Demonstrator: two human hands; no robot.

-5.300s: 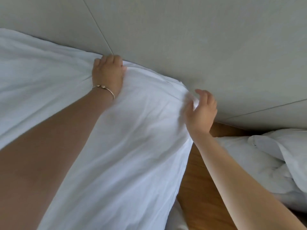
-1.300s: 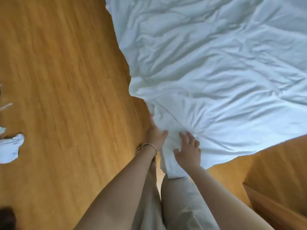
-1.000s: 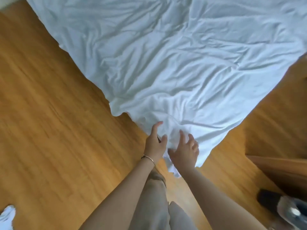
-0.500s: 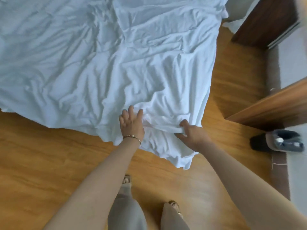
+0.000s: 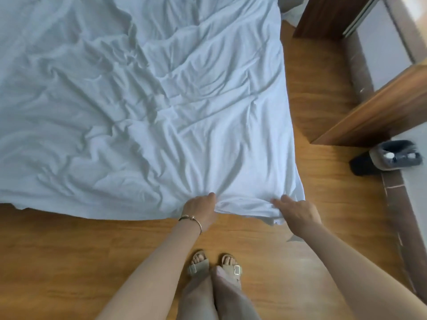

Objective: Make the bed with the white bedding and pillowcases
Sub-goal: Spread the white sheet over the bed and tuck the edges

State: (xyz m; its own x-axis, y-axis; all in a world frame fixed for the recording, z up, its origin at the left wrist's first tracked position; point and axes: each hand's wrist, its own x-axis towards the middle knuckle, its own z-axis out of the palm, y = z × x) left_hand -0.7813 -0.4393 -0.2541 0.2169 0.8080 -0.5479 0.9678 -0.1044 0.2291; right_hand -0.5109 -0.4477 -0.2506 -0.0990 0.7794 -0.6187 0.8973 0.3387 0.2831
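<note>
Left hand (image 5: 203, 211) and right hand (image 5: 298, 212) apart, both gripping sheet (image 5: 143, 100) edge at lower center, sheet wrinkled across upper left.

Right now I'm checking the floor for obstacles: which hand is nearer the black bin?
Right. The right hand grips the white sheet at its corner, toward the black bin; the left hand grips farther away.

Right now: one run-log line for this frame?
stage: spreading sheet | left hand: grips white sheet near edge | right hand: grips same edge by corner | sheet: wrinkled
</note>
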